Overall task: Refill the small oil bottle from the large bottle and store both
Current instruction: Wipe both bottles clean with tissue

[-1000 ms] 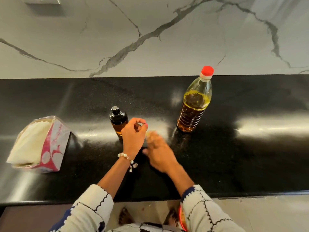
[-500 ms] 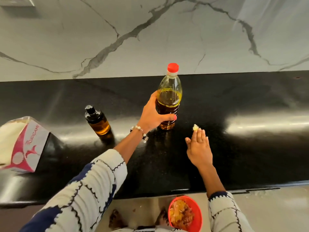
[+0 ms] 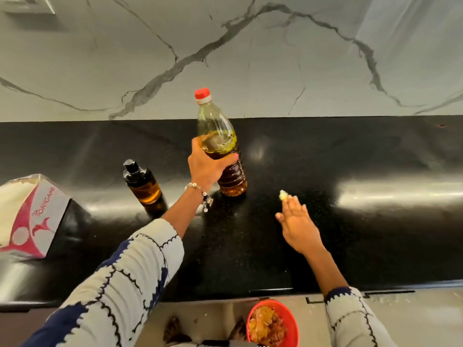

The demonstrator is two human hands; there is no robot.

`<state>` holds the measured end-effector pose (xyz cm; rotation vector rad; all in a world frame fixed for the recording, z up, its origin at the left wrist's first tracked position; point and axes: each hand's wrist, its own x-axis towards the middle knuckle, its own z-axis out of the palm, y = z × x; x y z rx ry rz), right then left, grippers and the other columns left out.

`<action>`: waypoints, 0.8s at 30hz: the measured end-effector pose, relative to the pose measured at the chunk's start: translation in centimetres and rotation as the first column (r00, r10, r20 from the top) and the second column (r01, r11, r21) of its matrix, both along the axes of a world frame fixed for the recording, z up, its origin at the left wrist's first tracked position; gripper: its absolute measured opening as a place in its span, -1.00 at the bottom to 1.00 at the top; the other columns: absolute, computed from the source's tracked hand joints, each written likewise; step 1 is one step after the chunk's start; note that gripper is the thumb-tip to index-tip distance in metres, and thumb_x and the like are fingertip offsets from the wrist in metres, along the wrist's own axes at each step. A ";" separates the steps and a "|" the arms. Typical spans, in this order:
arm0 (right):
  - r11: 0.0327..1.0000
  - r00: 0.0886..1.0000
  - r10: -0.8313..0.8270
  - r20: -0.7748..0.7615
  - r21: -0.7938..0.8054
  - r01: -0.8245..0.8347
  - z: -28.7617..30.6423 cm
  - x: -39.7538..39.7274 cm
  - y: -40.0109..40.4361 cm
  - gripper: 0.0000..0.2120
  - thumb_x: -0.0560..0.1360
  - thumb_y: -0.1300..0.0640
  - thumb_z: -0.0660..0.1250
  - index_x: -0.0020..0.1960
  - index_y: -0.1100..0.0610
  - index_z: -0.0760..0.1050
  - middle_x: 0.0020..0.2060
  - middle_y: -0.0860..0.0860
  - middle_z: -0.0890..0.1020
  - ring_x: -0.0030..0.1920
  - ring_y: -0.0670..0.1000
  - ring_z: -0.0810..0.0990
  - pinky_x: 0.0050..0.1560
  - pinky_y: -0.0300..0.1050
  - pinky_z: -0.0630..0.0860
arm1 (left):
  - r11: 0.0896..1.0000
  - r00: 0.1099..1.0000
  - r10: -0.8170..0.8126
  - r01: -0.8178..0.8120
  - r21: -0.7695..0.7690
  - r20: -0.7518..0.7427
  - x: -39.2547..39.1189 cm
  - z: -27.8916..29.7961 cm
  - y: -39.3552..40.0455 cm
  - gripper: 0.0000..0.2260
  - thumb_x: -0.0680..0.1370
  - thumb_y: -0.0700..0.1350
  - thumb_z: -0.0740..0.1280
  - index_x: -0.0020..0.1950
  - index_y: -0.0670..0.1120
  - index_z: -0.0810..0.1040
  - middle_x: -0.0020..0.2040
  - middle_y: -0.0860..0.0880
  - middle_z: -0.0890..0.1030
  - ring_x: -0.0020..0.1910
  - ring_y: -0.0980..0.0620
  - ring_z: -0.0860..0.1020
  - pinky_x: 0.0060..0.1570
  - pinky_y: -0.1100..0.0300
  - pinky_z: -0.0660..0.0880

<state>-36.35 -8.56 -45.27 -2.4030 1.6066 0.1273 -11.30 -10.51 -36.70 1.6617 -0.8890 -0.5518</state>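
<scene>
Left hand (image 3: pixel 209 169) wrapped round the middle of the big bottle (image 3: pixel 220 149), red cap on, base touching or just off the counter (image 3: pixel 350 156); cannot tell which. Gripped at the waist, likely for a steady lift and tilt. Small bottle (image 3: pixel 141 182) upright just left of the big bottle, black top in place, part full. Right hand (image 3: pixel 297 225) right of the big bottle, fingers straight, pale scrap (image 3: pixel 283 195) at the fingertips, probably being set aside. Pouring not yet begun.
</scene>
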 end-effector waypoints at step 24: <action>0.974 0.970 0.221 0.103 -0.069 -0.215 0.6 20.6 3.8 -0.46 0.64 0.04 0.01 0.51 0.30 0.00 0.52 0.27 -0.06 0.52 0.23 -0.15 0.46 0.06 -0.27 | 0.998 0.997 0.034 -0.030 -0.048 0.074 9.1 4.5 1.2 -0.25 0.14 0.09 0.62 0.23 -0.04 0.41 0.05 0.03 0.61 0.02 0.06 0.59 0.07 0.05 0.58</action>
